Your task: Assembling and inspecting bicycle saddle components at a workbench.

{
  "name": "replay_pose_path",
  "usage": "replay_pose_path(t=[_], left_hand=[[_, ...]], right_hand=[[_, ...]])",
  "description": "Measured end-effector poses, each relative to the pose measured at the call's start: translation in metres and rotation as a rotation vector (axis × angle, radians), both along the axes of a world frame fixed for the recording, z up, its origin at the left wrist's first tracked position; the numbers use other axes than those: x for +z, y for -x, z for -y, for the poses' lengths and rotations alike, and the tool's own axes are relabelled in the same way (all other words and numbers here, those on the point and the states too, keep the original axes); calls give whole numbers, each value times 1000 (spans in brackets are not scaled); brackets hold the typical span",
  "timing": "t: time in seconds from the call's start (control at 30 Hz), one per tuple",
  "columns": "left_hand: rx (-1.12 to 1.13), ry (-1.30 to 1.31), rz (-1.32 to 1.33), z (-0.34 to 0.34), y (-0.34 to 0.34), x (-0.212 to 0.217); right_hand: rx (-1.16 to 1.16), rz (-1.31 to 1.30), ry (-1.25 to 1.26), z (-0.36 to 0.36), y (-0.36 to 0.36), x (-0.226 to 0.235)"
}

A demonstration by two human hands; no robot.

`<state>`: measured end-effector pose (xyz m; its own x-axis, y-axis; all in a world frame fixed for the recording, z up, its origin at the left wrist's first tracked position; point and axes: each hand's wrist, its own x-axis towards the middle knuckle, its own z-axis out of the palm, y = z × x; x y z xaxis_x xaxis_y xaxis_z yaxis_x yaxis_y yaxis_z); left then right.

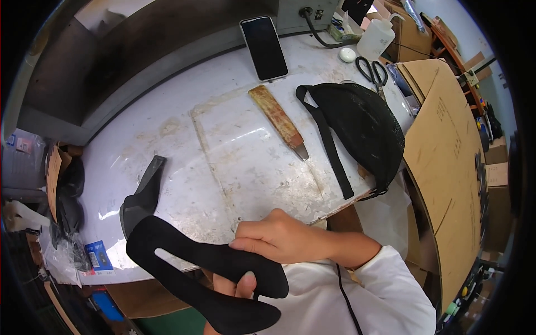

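In both hands I hold a black, matte, U-shaped fabric piece (195, 257) that looks like a shoe upper, with a narrow slit between its two long arms. My right hand (273, 240) grips the upper arm from above, thumb pressed on the fabric. From below, my left hand (241, 286) pinches it between the two arms; most of that hand is hidden behind the black piece. Just beyond the bend, a black shoe heel (142, 195) with a slim stem lies on the table, partly covered.
On the white, stained table (223, 162) lie a knife (279, 120) with a wrapped handle, a black mesh bag (357, 123), a phone (265, 50) and black scissors (373, 72). A squeeze bottle (376, 39) stands behind. Cardboard (441, 167) borders the right; plastic bags (64, 257) lie left.
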<state>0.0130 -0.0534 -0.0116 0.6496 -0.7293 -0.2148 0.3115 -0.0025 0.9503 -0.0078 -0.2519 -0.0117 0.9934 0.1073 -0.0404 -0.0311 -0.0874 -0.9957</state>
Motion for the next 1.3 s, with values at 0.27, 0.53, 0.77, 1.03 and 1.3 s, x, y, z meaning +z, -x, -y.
replay_pose_path(t=[0.27,0.53,0.77,1.03,1.3], left_hand=[[44,-199,-363,3,-5,29],[-13,-254,-216,10,-7,48],[-87,-277,-556,-28,-4,35],[-75,-231,-539,-7,-15,46],[-181,-30,-299,9,-14,62]], right_hand=[[-38,-204,-572,-22,4,-14],[-116,-20,-152,5,3,0],[-95,-274,-764,3,8,-7],[-120,115,48,5,2,22],[46,-149,-690,-10,3,0]])
